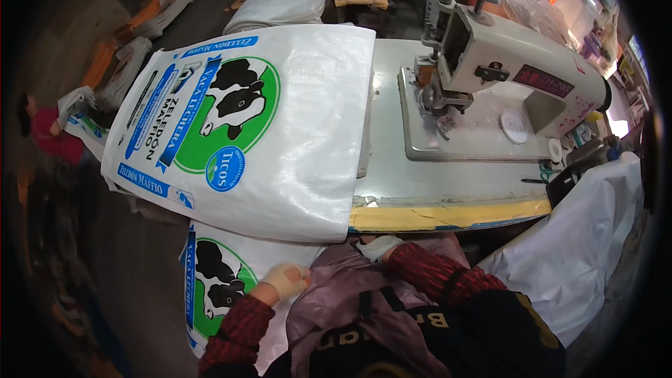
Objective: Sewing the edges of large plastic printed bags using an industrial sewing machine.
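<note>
A white printed sack (315, 112) with a cow's head on a green circle lies at the left end of the sewing table. A second sack (262, 252) of the same print hangs below it, beside my lap. My left hand (287, 280), in a pale glove, is closed over this lower sack, close to my mauve apron (336, 280). What its fingers hold, if anything, is hidden. My right hand (380, 247), in a white glove, is low at the table's front edge, against the apron. Its fingers are mostly out of sight.
A white sewing machine (518, 70) stands on the table (448, 185), right of the sack. Green-handled scissors (544, 173) lie near its base. White sheeting (574, 252) drapes at the right. More stacked sacks (280, 1) stand behind, and another person (52, 129) is at the far left.
</note>
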{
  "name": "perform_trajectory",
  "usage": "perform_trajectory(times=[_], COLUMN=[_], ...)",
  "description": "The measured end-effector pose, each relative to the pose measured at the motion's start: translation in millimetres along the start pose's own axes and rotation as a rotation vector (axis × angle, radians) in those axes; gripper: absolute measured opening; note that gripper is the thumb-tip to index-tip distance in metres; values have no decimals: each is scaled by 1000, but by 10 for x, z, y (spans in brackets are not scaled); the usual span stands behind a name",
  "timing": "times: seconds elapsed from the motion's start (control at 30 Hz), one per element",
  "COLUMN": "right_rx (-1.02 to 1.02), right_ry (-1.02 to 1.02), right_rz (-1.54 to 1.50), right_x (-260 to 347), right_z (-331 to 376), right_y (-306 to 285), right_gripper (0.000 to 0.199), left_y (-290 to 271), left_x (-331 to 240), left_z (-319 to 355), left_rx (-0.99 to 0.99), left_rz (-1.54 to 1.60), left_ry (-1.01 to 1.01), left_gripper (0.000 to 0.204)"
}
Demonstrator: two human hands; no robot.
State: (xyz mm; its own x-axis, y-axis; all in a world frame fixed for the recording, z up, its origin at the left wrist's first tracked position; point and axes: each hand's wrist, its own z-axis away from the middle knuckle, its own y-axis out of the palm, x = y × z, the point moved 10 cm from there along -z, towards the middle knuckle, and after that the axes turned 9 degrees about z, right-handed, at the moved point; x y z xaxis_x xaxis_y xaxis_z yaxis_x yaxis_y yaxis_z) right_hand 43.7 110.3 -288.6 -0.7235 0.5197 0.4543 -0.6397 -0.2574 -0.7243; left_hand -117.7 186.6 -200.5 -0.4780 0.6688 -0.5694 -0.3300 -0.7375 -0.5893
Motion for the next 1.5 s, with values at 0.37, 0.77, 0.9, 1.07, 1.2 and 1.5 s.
perform_trajectory(times=[0.37, 0.77, 0.9, 1.07, 1.2, 1.5], right_rx=[63, -433, -581, -374, -514, -1037], right_ry=[-381, 28, -57, -11, -8, 44], right_rz=[-175, -1058, -1218, -752, -657, -1164], right_x=[311, 215, 261, -18, 69, -239], right_z=[257, 194, 414, 1012, 1034, 132], right_y=[-54, -2025, -1874, -1407, -1716, -2178], right_gripper=[29, 44, 40, 30, 47, 39], left_y=[-2300, -1978, -2622, -3156, -2622, -3203], left_x=[-1001, -567, -619, -783, -1689, -1779], left_z=[-1182, -923, -186, 668, 955, 2005], left_rx=[-1254, -1131, -1593, -1421, -1277, -1375], left_rz=[-168, 864, -91, 571, 128, -1019], left_ry=[-90, -16, 27, 131, 244, 17], left_gripper=[40, 22, 32, 23, 7, 19])
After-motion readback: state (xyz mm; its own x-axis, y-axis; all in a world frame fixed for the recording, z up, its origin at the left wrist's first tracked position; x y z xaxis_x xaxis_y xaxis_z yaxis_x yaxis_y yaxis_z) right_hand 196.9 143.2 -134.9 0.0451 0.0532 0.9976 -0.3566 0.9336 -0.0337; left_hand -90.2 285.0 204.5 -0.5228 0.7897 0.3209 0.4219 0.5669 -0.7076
